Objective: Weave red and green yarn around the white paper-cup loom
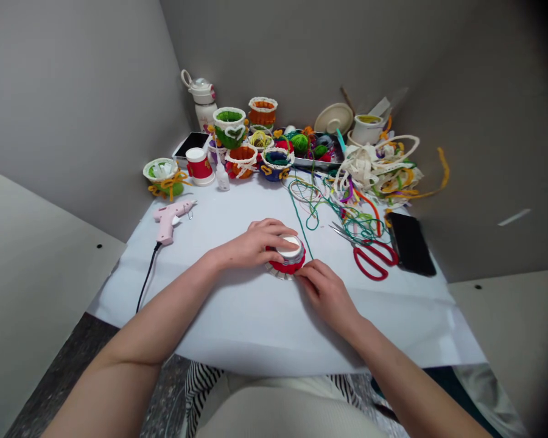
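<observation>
A small white cup (pixel 288 243) stands upside down on the table, with red yarn (pixel 293 266) wound around its lower part and pale strips fanning out at the rim. My left hand (pixel 269 240) lies over the cup from the left, its fingers curved across the base and side, holding it. At the cup's lower right edge, my right hand (pixel 322 286) has thumb and fingertips pinched together against the red yarn; what is between them is hidden. A green yarn strand (pixel 300 222) runs along the table to just behind the cup.
Red-handled scissors (pixel 369 255) and a black phone (pixel 411 243) lie to the right, below a tangle of yarn and cords (pixel 374 170). A pink glue gun (pixel 168 219) with its cable is at left. Several yarn-covered cups (pixel 242 161) and a glue bottle (pixel 222 176) stand behind.
</observation>
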